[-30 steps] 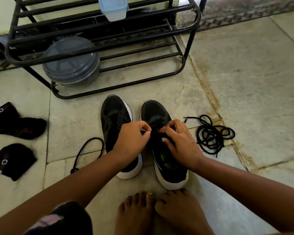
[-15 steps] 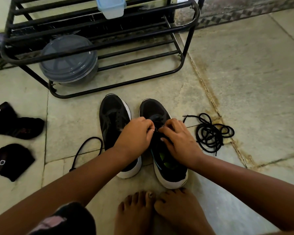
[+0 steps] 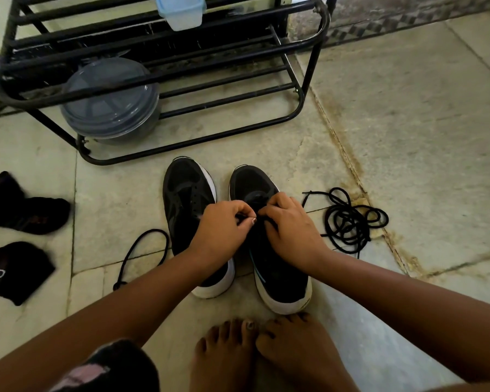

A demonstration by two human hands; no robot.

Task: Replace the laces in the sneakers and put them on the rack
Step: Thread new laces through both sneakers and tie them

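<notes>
Two black sneakers with white soles stand side by side on the stone floor, toes toward the rack. The left sneaker has bare eyelets. Over the tongue of the right sneaker my left hand and my right hand meet, each pinching a black lace at the eyelets. A loose black lace lies in a loop left of the shoes. A tangled pile of black laces lies to the right. The black metal rack stands just beyond the shoes.
A grey lidded round container sits on the rack's bottom shelf and a pale blue plastic box on an upper bar. Two black socks lie at the left. My bare feet rest just behind the sneakers' heels.
Both hands have shifted a little toward the toe of the right sneaker and closer together over the lace. Shoes and loose laces have not moved.
</notes>
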